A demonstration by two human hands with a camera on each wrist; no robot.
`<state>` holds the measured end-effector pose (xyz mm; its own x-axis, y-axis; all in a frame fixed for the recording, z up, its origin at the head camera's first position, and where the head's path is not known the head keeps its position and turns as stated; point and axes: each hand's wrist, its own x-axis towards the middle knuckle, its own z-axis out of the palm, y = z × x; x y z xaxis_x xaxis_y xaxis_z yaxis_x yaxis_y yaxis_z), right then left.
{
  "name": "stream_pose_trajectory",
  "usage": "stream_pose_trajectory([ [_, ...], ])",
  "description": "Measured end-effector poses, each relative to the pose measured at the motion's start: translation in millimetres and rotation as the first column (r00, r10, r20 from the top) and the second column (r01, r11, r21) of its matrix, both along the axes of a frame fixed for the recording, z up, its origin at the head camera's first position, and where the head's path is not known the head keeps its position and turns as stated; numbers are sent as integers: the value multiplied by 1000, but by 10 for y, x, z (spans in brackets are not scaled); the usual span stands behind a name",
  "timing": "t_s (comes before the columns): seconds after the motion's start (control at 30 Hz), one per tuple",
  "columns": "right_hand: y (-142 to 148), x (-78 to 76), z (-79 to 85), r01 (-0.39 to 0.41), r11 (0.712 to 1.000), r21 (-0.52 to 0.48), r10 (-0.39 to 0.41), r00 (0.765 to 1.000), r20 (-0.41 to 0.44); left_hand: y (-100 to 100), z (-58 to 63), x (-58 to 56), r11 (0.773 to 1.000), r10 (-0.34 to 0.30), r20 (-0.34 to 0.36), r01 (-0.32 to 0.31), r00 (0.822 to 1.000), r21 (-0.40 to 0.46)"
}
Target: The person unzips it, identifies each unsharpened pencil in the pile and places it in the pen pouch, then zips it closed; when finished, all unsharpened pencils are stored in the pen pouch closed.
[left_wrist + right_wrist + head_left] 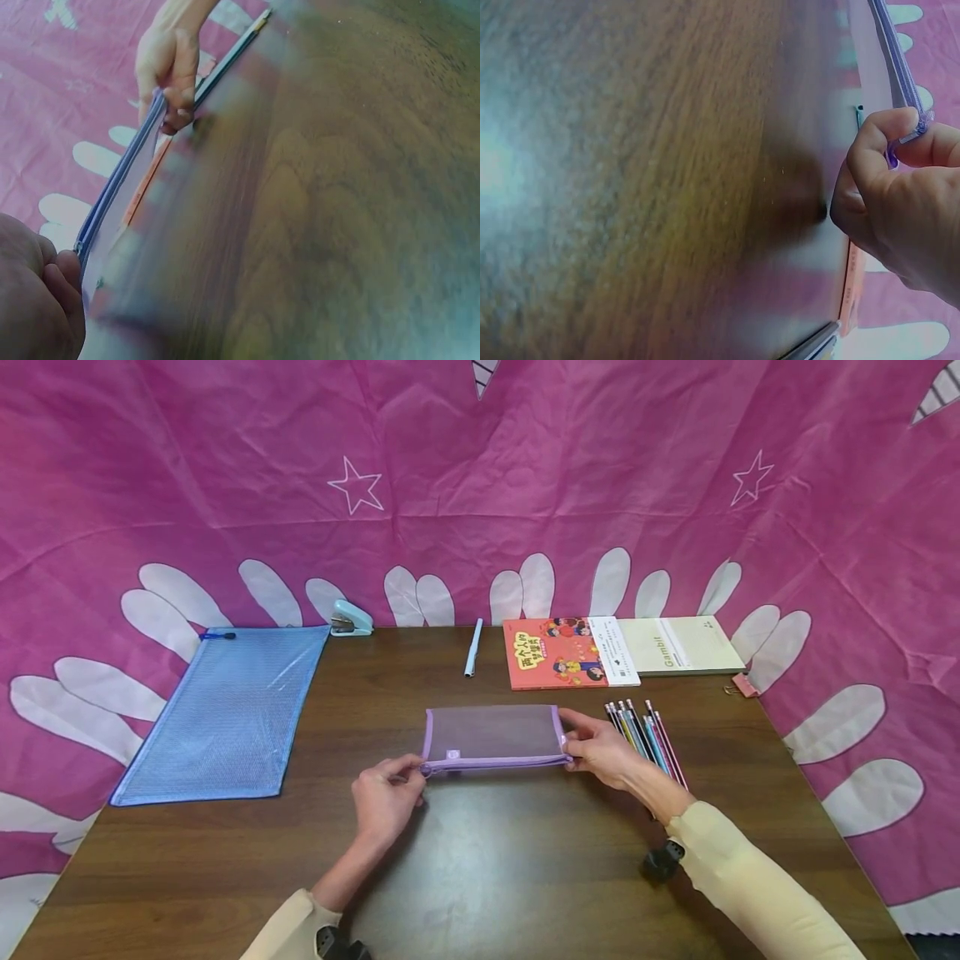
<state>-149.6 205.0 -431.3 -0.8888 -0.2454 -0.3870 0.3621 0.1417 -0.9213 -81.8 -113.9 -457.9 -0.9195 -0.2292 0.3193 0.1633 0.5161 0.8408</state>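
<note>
A purple mesh zipper pouch (491,732) is held between both hands over the middle of the table, its zipper edge toward the person. At the pouch's left front corner, the left hand (386,797) pinches the zipper end. The right hand (600,747) grips the opposite corner with thumb and fingers, as the right wrist view shows at the zipper's end (911,124). The pouch looks flat, and its zipper appears closed in the head view. Just beyond the right hand lies a bunch of pencils (637,727), partly hidden by the forearm.
A blue mesh zipper bag (217,718) lies at the left, with a light blue stapler (351,618) behind it. Along the back are a pale blue pen (473,647), a red book (555,652) and a cream notebook (682,645). A pink binder clip (744,685) sits near the right edge.
</note>
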Motion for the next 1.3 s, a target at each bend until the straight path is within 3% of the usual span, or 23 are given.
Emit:
stream_pose_trajectory([
  [0.77, 39, -34, 0, -5, 999, -35, 5, 1000, -6, -208, -34, 11, 997, -42, 19, 43, 999, -62],
  [1.0, 50, -44, 3, -44, 999, -5, 44, 999, 10, -282, -81, 33, 992, -111, 46, 114, 993, -62],
  [1.3, 61, -48, 38, -63, 998, 31, 62, 998, 21, -322, -58, 45, 974, -192, 88, 201, 977, -105],
])
